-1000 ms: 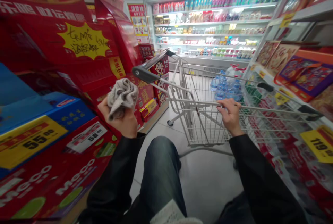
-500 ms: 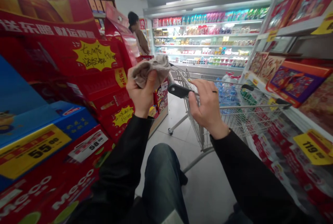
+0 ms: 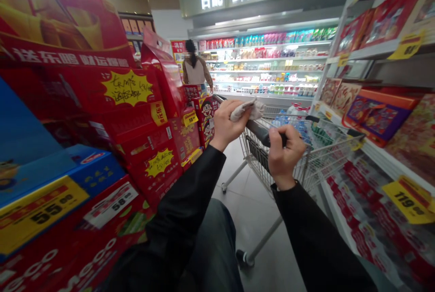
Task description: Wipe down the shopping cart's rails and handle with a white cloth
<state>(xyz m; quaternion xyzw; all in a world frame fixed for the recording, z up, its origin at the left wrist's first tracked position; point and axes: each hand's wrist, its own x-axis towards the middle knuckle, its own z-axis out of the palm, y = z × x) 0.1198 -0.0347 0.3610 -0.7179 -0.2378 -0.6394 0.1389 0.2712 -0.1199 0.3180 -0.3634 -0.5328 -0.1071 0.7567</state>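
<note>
My left hand [image 3: 227, 124] is closed on a crumpled greyish-white cloth [image 3: 257, 108], which lies against the far part of the cart's dark handle [image 3: 258, 133]. Around the near end of that handle wrap the fingers of my right hand [image 3: 286, 154], with the thumb on top. The metal shopping cart [image 3: 314, 158] stands in front of me, its wire basket stretching off to the right. Part of the handle is hidden beneath both hands and the cloth.
Stacked red drink cartons [image 3: 129, 115] with price signs line the left side. To the right, a shelf [image 3: 377, 145] holds boxed goods and bottle packs. Bottled water [image 3: 280, 118] shows behind the basket. A person [image 3: 197, 68] stands near the lit refrigerated shelves [image 3: 265, 59].
My left hand has brought the cloth right and down onto the handle. My right hand has moved lower and closed around the handle's near end. The person in the background has turned away.
</note>
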